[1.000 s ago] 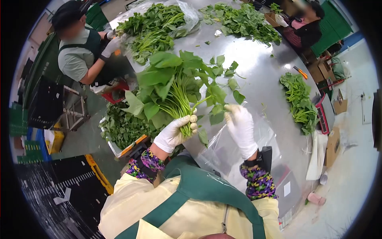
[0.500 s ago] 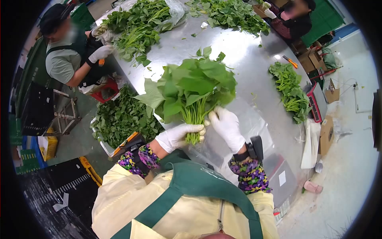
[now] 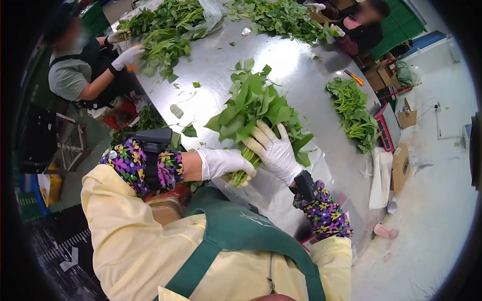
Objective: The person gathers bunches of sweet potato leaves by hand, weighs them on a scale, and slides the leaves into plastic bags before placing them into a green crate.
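A bunch of leafy greens (image 3: 253, 103) is held over the metal table's near side, its leaves pointing away from me and its stems toward me. My left hand (image 3: 228, 163), in a white glove, is closed around the lower stems, whose cut ends show below the fingers. Across the upper stems and lower leaves lies my gloved right hand (image 3: 273, 150), its fingers spread and touching the bunch. Loose leaves (image 3: 190, 131) are seen to the left of the bunch. Clear plastic (image 3: 316, 168) lies beneath and right of my right hand.
Piles of greens (image 3: 281, 20) cover the table's far side. On the right are another pile (image 3: 354, 113), an orange-handled tool (image 3: 354, 77) and a red-edged scale (image 3: 385, 128). One co-worker (image 3: 75, 72) stands at left, another (image 3: 361, 27) at far right.
My right hand has moved from beside the stems to spread over the bunch. The bunch tilts and looks narrower. My left forearm has swung outward, and leaves now show left of the bunch.
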